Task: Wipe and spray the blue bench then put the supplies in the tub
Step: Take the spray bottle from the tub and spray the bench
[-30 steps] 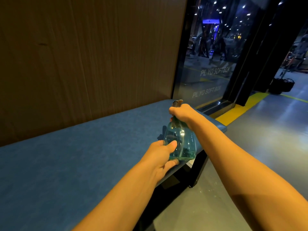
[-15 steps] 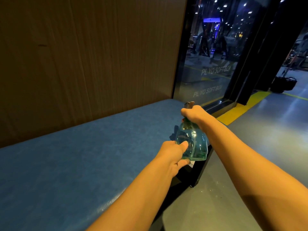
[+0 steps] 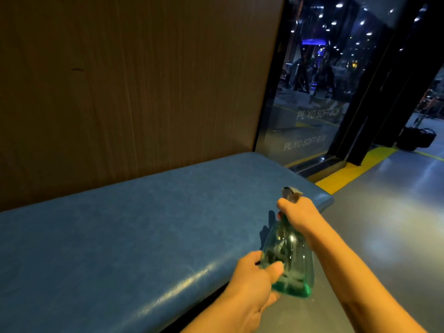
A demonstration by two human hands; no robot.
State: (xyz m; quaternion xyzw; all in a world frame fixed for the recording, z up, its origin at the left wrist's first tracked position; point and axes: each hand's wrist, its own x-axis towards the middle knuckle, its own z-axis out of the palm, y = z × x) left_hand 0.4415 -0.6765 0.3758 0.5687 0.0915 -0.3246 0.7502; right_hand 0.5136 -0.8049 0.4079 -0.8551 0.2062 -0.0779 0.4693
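Note:
A clear green spray bottle [image 3: 292, 255] is held over the front edge of the blue padded bench [image 3: 120, 231], near its right end. My right hand [image 3: 296, 213] is closed around the bottle's neck and trigger, with the grey nozzle poking out above my fingers. My left hand [image 3: 254, 282] grips the bottle's lower body from the left. No cloth and no tub are in view.
A wooden wall panel [image 3: 132, 87] rises right behind the bench. A dark glass door [image 3: 310, 92] stands past the bench's right end. Grey floor [image 3: 384, 224] with a yellow strip [image 3: 341, 175] lies to the right.
Both hands and the bottle have shifted right and toward me along the bench's front edge. The grips are unchanged.

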